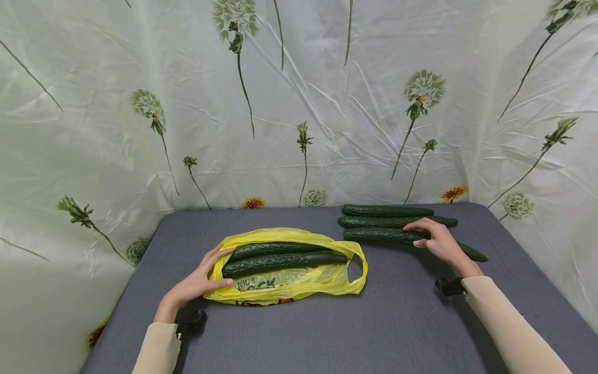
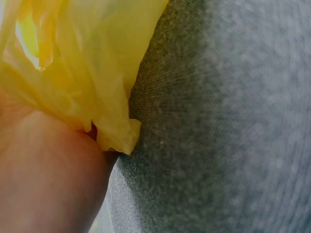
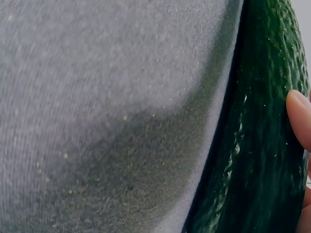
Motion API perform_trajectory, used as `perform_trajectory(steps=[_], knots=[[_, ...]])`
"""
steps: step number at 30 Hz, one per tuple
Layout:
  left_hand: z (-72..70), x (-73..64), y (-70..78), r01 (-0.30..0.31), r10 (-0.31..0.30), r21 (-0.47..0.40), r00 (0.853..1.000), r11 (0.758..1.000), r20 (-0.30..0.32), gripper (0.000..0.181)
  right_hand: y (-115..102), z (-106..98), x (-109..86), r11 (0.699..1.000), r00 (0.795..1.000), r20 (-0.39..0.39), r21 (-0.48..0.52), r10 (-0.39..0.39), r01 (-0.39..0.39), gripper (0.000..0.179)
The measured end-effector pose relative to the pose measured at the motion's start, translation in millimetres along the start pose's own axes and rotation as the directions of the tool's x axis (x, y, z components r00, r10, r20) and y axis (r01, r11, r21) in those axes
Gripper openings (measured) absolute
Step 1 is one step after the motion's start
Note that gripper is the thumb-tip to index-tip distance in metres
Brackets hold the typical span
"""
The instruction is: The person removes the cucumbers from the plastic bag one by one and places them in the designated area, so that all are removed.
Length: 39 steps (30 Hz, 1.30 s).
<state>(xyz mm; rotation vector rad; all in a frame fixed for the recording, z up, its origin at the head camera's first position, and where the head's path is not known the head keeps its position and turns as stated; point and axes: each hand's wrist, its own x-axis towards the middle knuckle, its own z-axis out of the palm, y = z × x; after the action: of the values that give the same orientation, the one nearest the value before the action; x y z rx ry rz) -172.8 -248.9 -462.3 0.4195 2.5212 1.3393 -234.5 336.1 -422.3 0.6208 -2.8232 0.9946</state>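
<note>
A yellow plastic bag (image 1: 289,297) lies on its side, its wide opening showing two dark green cucumbers (image 1: 285,261) inside. My left hand (image 1: 198,278) rests at the bag's left end, thumb and fingers spread apart at its edges. Yellow plastic (image 2: 92,63) lies against that hand in the left wrist view. Over to the right, my right hand (image 1: 436,240) grips the nearest of three loose cucumbers (image 1: 380,236) from above. In the right wrist view a fingertip (image 3: 300,116) touches the bumpy skin of this cucumber (image 3: 257,126); the other fingers are mostly out of frame.
Two more cucumbers, a middle one (image 1: 374,222) and a far one (image 1: 388,211), lie side by side behind the gripped one. All rest on a grey cloth-covered table (image 1: 299,337). A pale flowered curtain (image 1: 289,104) hangs behind and along both sides.
</note>
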Motion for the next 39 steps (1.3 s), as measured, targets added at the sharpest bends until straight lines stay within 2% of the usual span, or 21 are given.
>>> perform_trajectory(steps=[22, 39], knots=[[-1.3, 0.3, 0.3, -0.002, 0.002, -0.003, 1.000, 1.000, 0.005, 0.076, 15, -3, 3.2, 0.999, 0.999, 0.017, 0.000, 0.051, -0.051, 0.038], [0.1, 0.3, 2.1, 0.013, -0.013, -0.020, 1.000, 1.000, 0.014, 0.075, 31, 1, 4.9, 0.999, 0.999, -0.002, -0.005, 0.049, -0.049, 0.039]])
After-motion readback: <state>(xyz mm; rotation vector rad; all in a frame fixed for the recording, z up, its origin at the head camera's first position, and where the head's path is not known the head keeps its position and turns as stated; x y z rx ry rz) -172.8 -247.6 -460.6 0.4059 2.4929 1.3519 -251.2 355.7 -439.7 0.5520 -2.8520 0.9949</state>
